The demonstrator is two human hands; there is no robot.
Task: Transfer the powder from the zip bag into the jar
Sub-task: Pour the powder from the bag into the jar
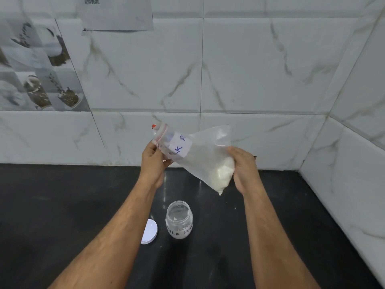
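Now holding clear plastic zip bag (193,155) of white powder (224,174) above black surface (62,205), over open clear glass jar (179,220); white round lid (149,231) lies beside jar. To do well: I open zip fully, bring mouth down close over jar, tip slowly. Left hand (153,161) grip narrow, pinching zip end. Right hand (244,170) grip closed around bag's powder-filled bottom.

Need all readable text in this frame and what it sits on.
"ILK POW": black handwriting on the label of the open clear glass jar; the rest curves out of view.
"LK" plus a partial letter: blue handwriting on the white label of the clear plastic zip bag holding white powder.
Dark print on the grey paper sheet stuck to the wall: too blurred to read.
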